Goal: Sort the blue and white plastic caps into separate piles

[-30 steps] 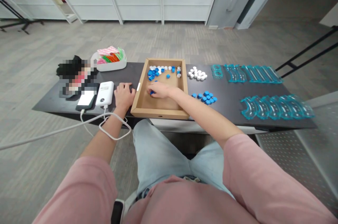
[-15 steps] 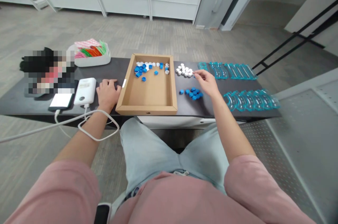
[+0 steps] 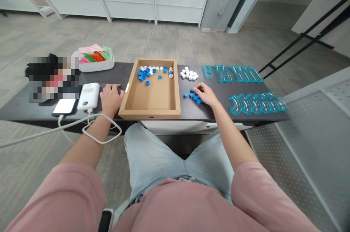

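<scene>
My right hand [image 3: 205, 94] reaches down over the pile of small blue blocks [image 3: 195, 98] right of the box, fingers pinched at a blue block [image 3: 192, 90] on its far side. Just beyond lies a pile of small white blocks [image 3: 188, 74]. The shallow cardboard box [image 3: 150, 112] stands to the left; blue blocks [image 3: 142, 75] are bunched in its far left corner, and white blocks [image 3: 158, 68] with a few blue ones line its far and right walls. My left hand [image 3: 111, 97] lies on the table against the box's left side, fingers apart, holding nothing.
Teal clear plastic pieces [image 3: 257, 104] lie in rows at the right. On the left are a white power bank [image 3: 89, 96], a phone [image 3: 65, 106], a looping white cable [image 3: 94, 141] over my left forearm, and a white basket [image 3: 95, 66] of colourful items.
My right hand has come from the white pile toward me to the blue pile. My left hand stays beside the box. The view has shifted slightly.
</scene>
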Tool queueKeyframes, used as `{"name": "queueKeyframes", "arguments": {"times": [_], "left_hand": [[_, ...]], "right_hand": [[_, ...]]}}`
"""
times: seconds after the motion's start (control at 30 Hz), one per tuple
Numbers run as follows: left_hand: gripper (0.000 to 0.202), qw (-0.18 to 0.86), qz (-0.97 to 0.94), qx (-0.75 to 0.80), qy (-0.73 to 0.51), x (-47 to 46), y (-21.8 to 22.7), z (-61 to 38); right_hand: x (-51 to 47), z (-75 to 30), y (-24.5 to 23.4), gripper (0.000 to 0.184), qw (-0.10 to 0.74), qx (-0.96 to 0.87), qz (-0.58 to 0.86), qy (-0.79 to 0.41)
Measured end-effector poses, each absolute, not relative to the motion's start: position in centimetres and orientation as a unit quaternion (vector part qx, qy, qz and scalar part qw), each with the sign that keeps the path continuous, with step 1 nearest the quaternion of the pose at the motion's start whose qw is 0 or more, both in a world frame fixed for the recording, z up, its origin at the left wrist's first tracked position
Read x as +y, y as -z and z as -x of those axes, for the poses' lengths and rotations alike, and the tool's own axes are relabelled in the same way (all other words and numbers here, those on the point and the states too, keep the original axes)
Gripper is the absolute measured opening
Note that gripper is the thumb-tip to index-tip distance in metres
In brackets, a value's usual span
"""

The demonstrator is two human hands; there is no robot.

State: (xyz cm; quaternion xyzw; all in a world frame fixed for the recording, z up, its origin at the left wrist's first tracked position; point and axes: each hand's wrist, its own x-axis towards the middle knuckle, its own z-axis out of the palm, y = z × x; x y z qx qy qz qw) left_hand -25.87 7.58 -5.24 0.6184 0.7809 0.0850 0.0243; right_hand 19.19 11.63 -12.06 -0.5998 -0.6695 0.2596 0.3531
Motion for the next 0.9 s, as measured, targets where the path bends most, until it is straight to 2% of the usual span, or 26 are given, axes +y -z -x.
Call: {"name": "queueKeyframes", "arguments": {"times": [0.3, 0.43, 0.53, 0.67, 0.83, 0.9], "left_hand": [[0.051, 0.035, -0.606, 0.788, -0.106, 7.6, 5.1, 25.7], [0.053, 0.025, -0.616, 0.780, -0.106, 7.7, 5.5, 25.9], [0.053, 0.023, -0.615, 0.780, -0.110, 7.7, 5.7, 26.0], [0.054, 0.019, -0.612, 0.783, -0.110, 7.8, 5.6, 26.0], [0.054, 0.021, -0.616, 0.780, -0.106, 7.7, 5.4, 26.0], [0.055, 0.017, -0.619, 0.777, -0.111, 7.7, 5.5, 26.1]], "right_hand": [[10.8, -15.7, 11.0, 0.029, 0.302, -0.722, 0.575, -0.238], [11.8, -14.3, 9.4, 0.031, 0.326, -0.727, 0.575, -0.184], [13.1, -11.3, 7.4, 0.029, 0.334, -0.778, 0.507, -0.164], [16.1, -4.7, 5.5, 0.026, 0.239, -0.861, 0.421, -0.154], [19.9, 2.8, 6.1, 0.039, 0.084, -0.906, 0.390, -0.143], [20.5, 4.6, 6.7, 0.033, 0.042, -0.917, 0.372, -0.139]]}}
